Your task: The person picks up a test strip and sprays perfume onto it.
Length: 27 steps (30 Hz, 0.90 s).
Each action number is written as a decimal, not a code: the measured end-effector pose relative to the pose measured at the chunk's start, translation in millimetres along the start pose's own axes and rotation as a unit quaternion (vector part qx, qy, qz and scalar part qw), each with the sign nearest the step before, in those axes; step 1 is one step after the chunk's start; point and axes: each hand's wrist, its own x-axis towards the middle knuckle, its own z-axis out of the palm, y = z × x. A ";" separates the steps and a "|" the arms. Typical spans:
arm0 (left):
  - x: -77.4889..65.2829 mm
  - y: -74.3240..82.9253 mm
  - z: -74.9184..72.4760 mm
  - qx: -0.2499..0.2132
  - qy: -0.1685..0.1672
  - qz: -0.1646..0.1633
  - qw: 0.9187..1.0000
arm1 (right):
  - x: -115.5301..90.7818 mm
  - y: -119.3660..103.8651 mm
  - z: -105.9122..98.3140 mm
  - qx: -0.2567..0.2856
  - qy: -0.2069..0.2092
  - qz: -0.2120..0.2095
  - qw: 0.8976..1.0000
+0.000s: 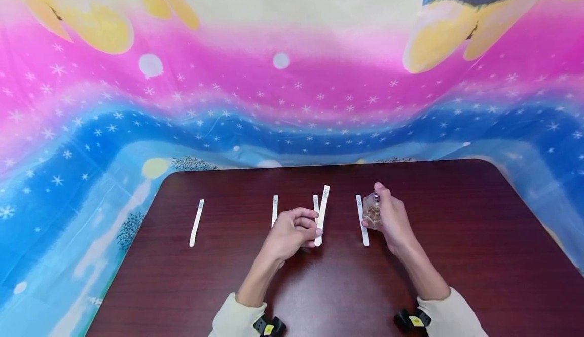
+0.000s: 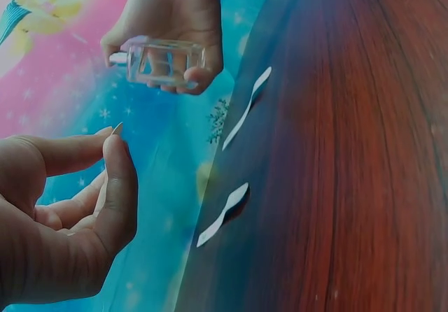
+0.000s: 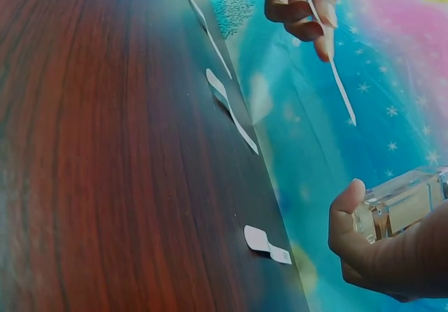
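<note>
My left hand (image 1: 288, 234) pinches the lower part of a white perfume test strip (image 1: 323, 205) between thumb and fingers, its printed end pointing up and away. My right hand (image 1: 396, 221) grips a clear glass perfume bottle (image 1: 372, 214) with amber liquid, the thumb at its spray top. Bottle and held strip are apart, both raised over the table. In the left wrist view the bottle (image 2: 168, 64) lies sideways across the curled fingers. The right wrist view has the held strip (image 3: 341, 91) slanting out from the left hand, above the bottle (image 3: 402, 207).
Several more white strips lie spaced in a row on the dark wooden table (image 1: 339, 296): one at far left (image 1: 196, 223), one partly behind the left hand (image 1: 275, 209), one behind the held strip (image 1: 316, 202), one beside the bottle (image 1: 363, 230). A patterned cloth (image 1: 292, 99) hangs behind.
</note>
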 end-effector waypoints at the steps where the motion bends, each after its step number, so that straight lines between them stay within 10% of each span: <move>1: 0.1 0.3 1.5 -0.001 -0.001 -0.001 1.000 | 0.5 0.5 1.2 -0.004 0.004 0.000 1.000; 27: -2.9 4.1 27.4 -0.021 -0.023 -0.009 0.999 | 3.4 4.4 26.7 -0.188 0.079 -0.050 0.978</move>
